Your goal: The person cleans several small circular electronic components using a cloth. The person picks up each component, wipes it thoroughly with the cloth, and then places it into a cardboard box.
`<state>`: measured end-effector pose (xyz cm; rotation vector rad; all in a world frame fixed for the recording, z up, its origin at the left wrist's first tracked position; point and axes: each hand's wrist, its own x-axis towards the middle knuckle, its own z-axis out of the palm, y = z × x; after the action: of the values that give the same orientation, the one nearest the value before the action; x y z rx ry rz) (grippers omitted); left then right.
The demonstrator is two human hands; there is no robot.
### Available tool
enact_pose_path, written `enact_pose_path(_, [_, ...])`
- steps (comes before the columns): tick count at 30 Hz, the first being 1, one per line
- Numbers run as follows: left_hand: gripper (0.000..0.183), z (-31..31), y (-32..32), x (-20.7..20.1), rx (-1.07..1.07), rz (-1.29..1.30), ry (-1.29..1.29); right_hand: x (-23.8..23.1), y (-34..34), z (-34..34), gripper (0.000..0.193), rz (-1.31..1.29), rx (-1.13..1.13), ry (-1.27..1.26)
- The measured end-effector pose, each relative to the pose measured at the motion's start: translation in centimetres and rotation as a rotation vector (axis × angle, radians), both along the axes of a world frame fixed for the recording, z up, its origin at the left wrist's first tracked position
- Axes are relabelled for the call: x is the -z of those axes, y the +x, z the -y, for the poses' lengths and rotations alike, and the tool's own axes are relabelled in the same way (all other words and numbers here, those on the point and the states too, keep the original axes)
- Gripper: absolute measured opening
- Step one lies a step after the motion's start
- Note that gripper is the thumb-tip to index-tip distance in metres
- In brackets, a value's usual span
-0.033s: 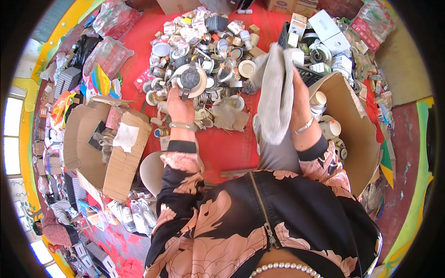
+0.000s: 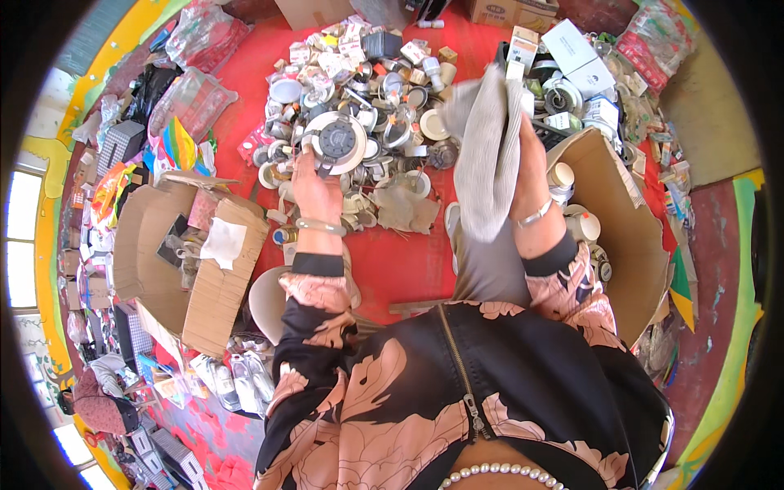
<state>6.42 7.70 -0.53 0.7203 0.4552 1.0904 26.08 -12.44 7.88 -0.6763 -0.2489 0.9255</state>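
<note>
My left hand is closed on the rim of a round recessed downlight, white-ringed with a dark grey back facing up. It is held over a pile of lamp parts on a red ground sheet. A grey ribbed cloth hangs folded from my right hand, its upper left end smeared by motion. That cloth hides most of the right-hand fingers. Below the pile's near edge lies a crumpled translucent plastic bag.
To the right, an open carton holds round white lights, with a dark crate of boxes and lamps behind it. A torn carton stands at left. Shoes and a pinkish fuzzy garment are at lower left.
The cloth in my right hand has shifted slightly, its blurred end in a different place. The downlight's back looks lighter and tilted a little differently; my left hand has barely moved.
</note>
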Motion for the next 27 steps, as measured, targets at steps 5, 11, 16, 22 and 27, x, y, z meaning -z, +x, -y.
enact_pose_path(5, [0.025, 4.0, 0.4, -8.6, -0.105, -0.059, 0.044, -4.1, -1.7, -4.7, 0.036, 0.364, 0.181, 0.151])
enact_pose_path(11, [0.033, 5.6, 0.5, -8.8, 0.028, -0.093, 0.157, -2.0, -9.0, -11.0, 0.035, 1.328, 0.398, 0.009])
enact_pose_path(16, [0.027, 4.5, 0.9, -6.0, 0.017, -0.004, 0.030, 0.7, -8.8, -12.8, 0.023, 1.239, 0.410, -0.068])
enact_pose_path(22, [0.023, 2.6, 1.2, -6.6, 0.024, 0.020, 0.125, -1.5, -5.1, -11.2, 0.031, -0.051, 0.005, 0.264])
enact_pose_path(27, [0.020, 0.9, -0.6, -5.5, 0.118, -0.060, 0.208, -1.0, 2.8, -9.3, 0.038, 0.713, 0.221, 0.102])
